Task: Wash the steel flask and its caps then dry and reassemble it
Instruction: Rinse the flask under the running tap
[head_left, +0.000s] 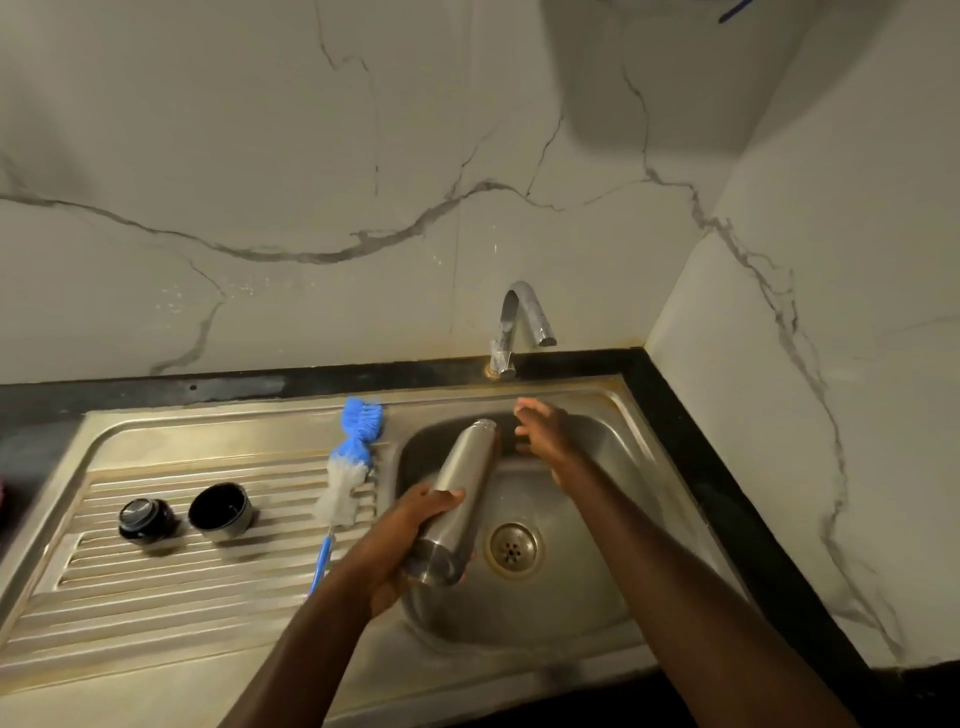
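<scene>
You're in the wash step. Your left hand grips the steel flask round its lower body, fingers curled over the barrel. The flask is tilted, base toward you at 6 o'clock, open mouth aimed at 12 o'clock, held over the sink bowl.

Your right hand hovers just beyond the flask mouth, fingers loosely spread, holding nothing. It's blurred, so contact with the flask can't be told. It sits below the tap, at 12 o'clock from the bowl. No water stream shows.

Both caps are off. The inner stopper and the outer cup cap stand side by side on the ribbed drainboard at 9 o'clock from the bowl, well apart from the flask. The bottle brush lies between caps and bowl, blue head at 12 o'clock, handle toward 6 o'clock, just left of your left hand.

Judgement: early in the task, flask body being wetted or rinsed, caps untouched, drying and reassembly not begun.

Next move likely calls for water on, mouth under the spout. Then take the brush with the free right hand and feed it into the narrow neck. Keep the left grip firm, wet steel will be slippery.
</scene>
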